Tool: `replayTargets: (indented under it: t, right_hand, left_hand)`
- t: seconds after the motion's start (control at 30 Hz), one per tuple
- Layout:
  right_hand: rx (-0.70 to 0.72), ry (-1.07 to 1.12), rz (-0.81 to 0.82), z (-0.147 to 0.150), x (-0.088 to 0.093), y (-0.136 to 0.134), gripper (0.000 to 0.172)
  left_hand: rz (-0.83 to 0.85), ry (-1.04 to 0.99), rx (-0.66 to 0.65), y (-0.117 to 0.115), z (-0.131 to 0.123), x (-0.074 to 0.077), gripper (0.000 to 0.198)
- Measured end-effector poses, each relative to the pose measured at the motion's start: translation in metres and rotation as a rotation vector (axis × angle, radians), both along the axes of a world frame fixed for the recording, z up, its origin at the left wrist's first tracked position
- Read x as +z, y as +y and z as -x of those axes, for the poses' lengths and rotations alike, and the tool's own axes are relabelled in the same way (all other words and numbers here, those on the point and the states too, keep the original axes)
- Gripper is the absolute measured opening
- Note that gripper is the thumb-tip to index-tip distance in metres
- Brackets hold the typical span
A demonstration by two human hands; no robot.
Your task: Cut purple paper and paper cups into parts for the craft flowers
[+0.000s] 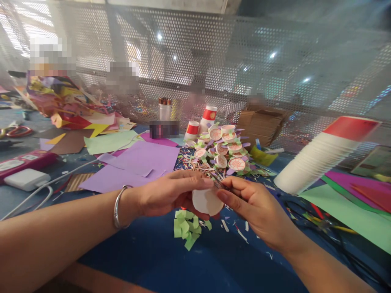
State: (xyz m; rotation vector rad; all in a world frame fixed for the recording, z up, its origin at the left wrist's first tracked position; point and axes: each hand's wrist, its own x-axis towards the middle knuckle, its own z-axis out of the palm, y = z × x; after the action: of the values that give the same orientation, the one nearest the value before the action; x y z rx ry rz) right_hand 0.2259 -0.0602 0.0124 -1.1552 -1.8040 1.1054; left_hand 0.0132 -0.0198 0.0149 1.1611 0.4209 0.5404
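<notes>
A white round cup bottom [207, 202], cut low, sits between my two hands at the middle of the head view. My left hand [175, 191] is closed on it, thumb on top and fingers underneath. Scissors [217, 181], dark and mostly hidden by the fingers, are in my closed right hand [249, 199], with their tips at the disc's far edge. Just beyond lies a pile of trimmed cup bottoms [221, 148] with red printed patterns and green and purple paper tabs. Below my hands are small green paper pieces [187, 228].
A long stack of paper cups [324, 156] leans at the right above coloured sheets. Purple paper [146, 156] covers the left middle. A white cable [91, 162] runs from a charger [27, 179]. White paper scraps [241, 232] litter the blue table. A perforated metal screen [195, 53] stands behind.
</notes>
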Motion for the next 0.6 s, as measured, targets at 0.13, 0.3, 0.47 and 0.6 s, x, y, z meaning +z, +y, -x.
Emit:
replayTargets:
  t: [0.13, 0.3, 0.47, 0.6]
  right_hand:
    - [-0.004, 0.039, -0.004, -0.001, 0.001, -0.001, 0.024]
    - [-0.044, 0.010, -0.035, 0.001, 0.002, -0.003, 0.028]
    - [-0.173, -0.072, -0.135, 0.001, 0.004, -0.005, 0.033]
    - [-0.164, -0.181, -0.158, -0.001, 0.003, -0.005, 0.033]
  left_hand:
    - [0.057, -0.017, -0.106, 0.006, 0.005, 0.002, 0.027]
    - [-0.067, 0.021, -0.137, 0.009, 0.008, 0.002, 0.027]
    - [-0.433, 0.104, 0.087, 0.015, 0.006, -0.004, 0.044]
    - [-0.695, 0.130, 0.283, 0.022, 0.005, -0.012, 0.049]
